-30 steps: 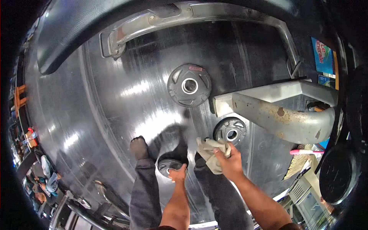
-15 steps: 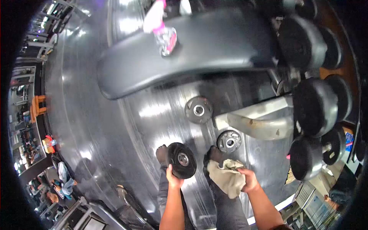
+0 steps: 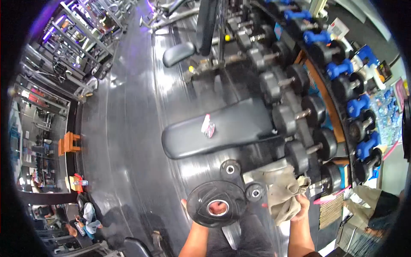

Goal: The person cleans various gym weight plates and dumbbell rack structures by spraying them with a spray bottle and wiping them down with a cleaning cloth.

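Note:
A black weight plate (image 3: 197,197) with a metal-rimmed centre hole is held up in front of my legs. Behind it is my left hand (image 3: 185,205), closed on the plate's edge, its skin showing through the hole; most of the fingers are hidden. To the right, my right hand (image 3: 302,207) grips a crumpled beige cloth (image 3: 282,201), apart from the plate. On the floor beyond lie two smaller plates, one (image 3: 231,160) beside the bench and another (image 3: 262,186) between the held plate and the cloth.
A black padded bench (image 3: 188,139) stands ahead, with a pink-and-white spray bottle (image 3: 208,127) lying on it. A rack of black dumbbells (image 3: 296,157) and blue dumbbells (image 3: 358,106) runs along the right. Orange wooden boxes (image 3: 71,142) stand far left.
The view has tilted up, showing more of the gym. My left hand has raised the plate nearer and turned its face towards me. My right hand has lifted the cloth and moved right.

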The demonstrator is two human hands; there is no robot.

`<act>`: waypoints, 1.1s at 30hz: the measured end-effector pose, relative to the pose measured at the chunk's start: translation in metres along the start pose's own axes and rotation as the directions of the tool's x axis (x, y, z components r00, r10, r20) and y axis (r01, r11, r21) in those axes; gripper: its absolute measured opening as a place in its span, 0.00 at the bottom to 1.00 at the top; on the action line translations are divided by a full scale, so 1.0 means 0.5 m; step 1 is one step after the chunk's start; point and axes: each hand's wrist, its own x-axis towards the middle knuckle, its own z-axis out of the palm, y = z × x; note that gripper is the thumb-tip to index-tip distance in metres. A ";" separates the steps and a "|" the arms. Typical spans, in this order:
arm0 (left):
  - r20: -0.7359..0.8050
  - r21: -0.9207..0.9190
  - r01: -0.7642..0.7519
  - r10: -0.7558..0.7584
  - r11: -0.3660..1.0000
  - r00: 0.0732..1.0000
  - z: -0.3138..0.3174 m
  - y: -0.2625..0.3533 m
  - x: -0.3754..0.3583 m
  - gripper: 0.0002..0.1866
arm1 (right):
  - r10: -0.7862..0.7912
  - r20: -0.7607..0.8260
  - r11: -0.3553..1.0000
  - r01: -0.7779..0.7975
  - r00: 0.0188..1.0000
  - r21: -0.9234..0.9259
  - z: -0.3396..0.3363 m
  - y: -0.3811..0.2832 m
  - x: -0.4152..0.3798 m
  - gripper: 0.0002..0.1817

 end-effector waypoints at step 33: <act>0.447 0.297 -0.159 0.010 0.942 0.895 0.504 0.269 -0.180 0.45 | -0.168 0.785 -0.621 0.555 0.596 -0.554 0.766 0.274 0.105 0.27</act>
